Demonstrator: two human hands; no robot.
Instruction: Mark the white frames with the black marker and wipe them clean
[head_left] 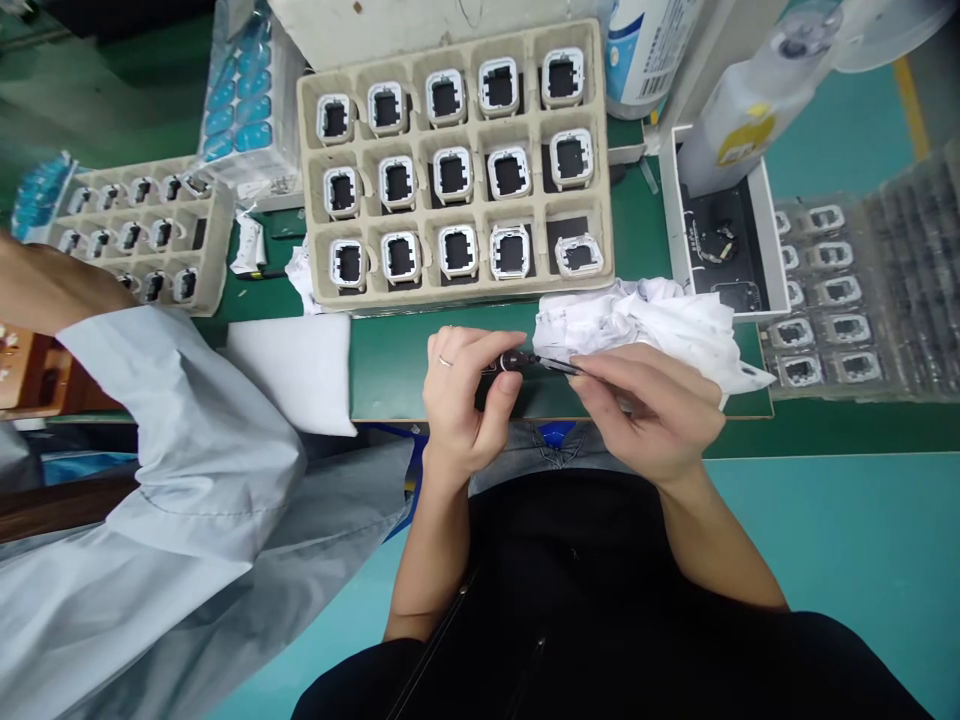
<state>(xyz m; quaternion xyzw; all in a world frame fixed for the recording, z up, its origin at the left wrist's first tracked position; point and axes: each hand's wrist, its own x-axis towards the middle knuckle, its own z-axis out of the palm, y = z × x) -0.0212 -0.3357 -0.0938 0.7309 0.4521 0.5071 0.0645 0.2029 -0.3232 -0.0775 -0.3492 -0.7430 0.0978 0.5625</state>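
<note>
My left hand (465,395), with a ring on one finger, is closed around a small dark cylindrical tool (513,361). Its narrow end points right, toward my other hand. Between thumb and fingertips, my right hand (652,405) pinches a thin dark strip-like piece (556,366), whose exact kind I cannot make out. The tool's end and the piece meet or nearly meet in front of my body. Just beyond lies a crumpled white cloth (637,315). Behind it, a beige molded tray (607,210) holds several white watch-case-like frames (458,250) with dark openings.
At left, a co-worker's grey sleeve (195,430) and arm reach over another tray (221,250). A white foam sheet (292,365) overhangs the bench edge. A spray bottle (742,125) stands in a white box (774,270); clear trays (870,300) of frames are stacked at right.
</note>
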